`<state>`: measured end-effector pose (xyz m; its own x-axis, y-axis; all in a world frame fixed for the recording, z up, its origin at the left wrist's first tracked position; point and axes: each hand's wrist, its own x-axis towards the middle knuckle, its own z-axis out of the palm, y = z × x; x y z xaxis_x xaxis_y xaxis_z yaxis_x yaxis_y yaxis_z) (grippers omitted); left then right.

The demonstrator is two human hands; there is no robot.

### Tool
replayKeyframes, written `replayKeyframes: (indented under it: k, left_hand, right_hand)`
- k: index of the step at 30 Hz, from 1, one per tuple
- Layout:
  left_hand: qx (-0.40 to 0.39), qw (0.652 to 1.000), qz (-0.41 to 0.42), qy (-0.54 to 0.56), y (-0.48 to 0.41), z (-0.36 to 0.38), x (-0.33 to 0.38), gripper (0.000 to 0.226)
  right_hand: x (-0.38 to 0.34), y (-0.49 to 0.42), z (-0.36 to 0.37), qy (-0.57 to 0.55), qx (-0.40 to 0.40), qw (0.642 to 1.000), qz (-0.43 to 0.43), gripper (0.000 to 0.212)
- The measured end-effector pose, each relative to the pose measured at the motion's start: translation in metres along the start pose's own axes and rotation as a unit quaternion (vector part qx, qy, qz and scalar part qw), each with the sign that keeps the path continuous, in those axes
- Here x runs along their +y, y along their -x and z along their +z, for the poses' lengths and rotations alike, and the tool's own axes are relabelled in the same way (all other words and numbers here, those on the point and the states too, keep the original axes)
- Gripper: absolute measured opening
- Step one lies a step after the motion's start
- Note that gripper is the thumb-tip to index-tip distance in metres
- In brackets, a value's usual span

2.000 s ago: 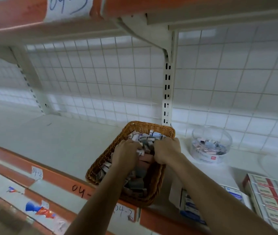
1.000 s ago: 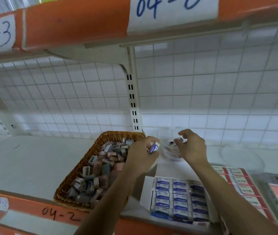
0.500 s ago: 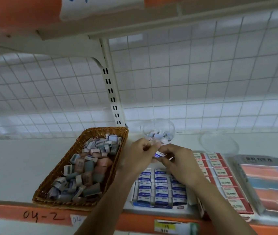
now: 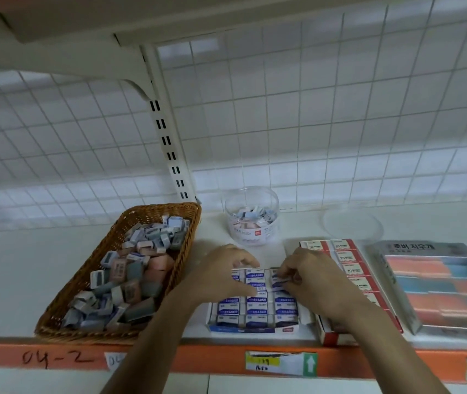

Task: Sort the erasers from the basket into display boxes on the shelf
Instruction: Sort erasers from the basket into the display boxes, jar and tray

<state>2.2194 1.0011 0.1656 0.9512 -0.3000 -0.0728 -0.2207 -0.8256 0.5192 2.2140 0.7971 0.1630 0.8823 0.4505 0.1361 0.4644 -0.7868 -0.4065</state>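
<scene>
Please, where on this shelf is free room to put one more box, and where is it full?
The shelf is widely bare left of the wicker basket. A narrow strip is free between basket and clear jar. Further right is crowded: blue eraser box, red box and grey box lie close together, left hand and right hand on the blue one.

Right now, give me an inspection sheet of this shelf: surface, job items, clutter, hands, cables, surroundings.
Surface: white shelf, orange front edge marked 04-2.
Job's things: wicker basket heaped with loose erasers; blue display box packed in rows; red display box beside it.
Clutter: clear tub of erasers, loose clear lid, grey box at right.
Hands: left hand rests on the blue box's rear rows; right hand pinches an eraser there.
Cables: nothing seen.
Surroundings: wire grid back panel, price tags.
</scene>
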Motion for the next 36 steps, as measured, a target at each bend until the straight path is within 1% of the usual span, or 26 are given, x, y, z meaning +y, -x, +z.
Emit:
replayKeyframes:
  k: [4, 9, 12, 14, 16, 19, 22, 26, 29, 32, 35, 36]
  left_hand:
    - [-0.007, 0.999, -0.02, 0.032, 0.002, 0.003, -0.001, 0.045]
    - [-0.008, 0.999, -0.028, 0.044, 0.002, 0.003, -0.001, 0.042]
    - [-0.014, 0.999, -0.014, 0.039, 0.001, 0.003, -0.002, 0.043]
    - [-0.014, 0.999, -0.001, 0.029, 0.0, 0.002, -0.003, 0.042]
    - [0.015, 0.999, 0.006, 0.035, -0.001, 0.0, -0.003, 0.033]
    - [0.093, 0.995, 0.032, 0.005, 0.002, -0.005, -0.007, 0.023]
    - [0.141, 0.989, 0.033, -0.027, 0.011, -0.015, -0.012, 0.023]
    - [0.186, 0.981, 0.021, -0.051, 0.028, -0.029, -0.029, 0.021]
    - [0.204, 0.975, -0.007, -0.088, 0.039, -0.041, -0.051, 0.019]
    - [0.195, 0.969, -0.043, -0.145, 0.047, -0.054, -0.075, 0.016]
    - [0.183, 0.968, -0.067, -0.157, 0.05, -0.063, -0.099, 0.008]
    - [0.181, 0.966, -0.078, -0.168, 0.05, -0.065, -0.109, 0.009]
  right_hand:
    - [-0.006, 0.0, 0.003, 0.02, 0.01, 1.0, 0.012, 0.018]
    - [-0.007, 0.001, 0.005, 0.023, 0.019, 1.0, 0.006, 0.017]
    - [-0.008, 0.001, 0.004, 0.023, 0.01, 1.0, 0.003, 0.015]
    - [-0.012, -0.001, 0.003, 0.02, 0.019, 1.0, -0.003, 0.018]
    - [-0.018, -0.005, 0.005, 0.014, 0.044, 0.999, -0.001, 0.021]
    - [-0.032, -0.014, 0.011, 0.008, 0.072, 0.997, -0.01, 0.022]
    - [-0.049, -0.023, 0.018, 0.001, 0.086, 0.996, -0.036, 0.024]
    - [-0.078, -0.038, 0.03, -0.031, 0.105, 0.991, -0.073, 0.023]
    - [-0.102, -0.051, 0.039, -0.045, 0.099, 0.989, -0.101, 0.021]
    - [-0.125, -0.068, 0.051, -0.053, 0.074, 0.988, -0.127, 0.02]
    - [-0.14, -0.091, 0.064, -0.067, 0.045, 0.988, -0.128, 0.025]
    - [-0.143, -0.102, 0.07, -0.065, 0.039, 0.99, -0.12, 0.024]
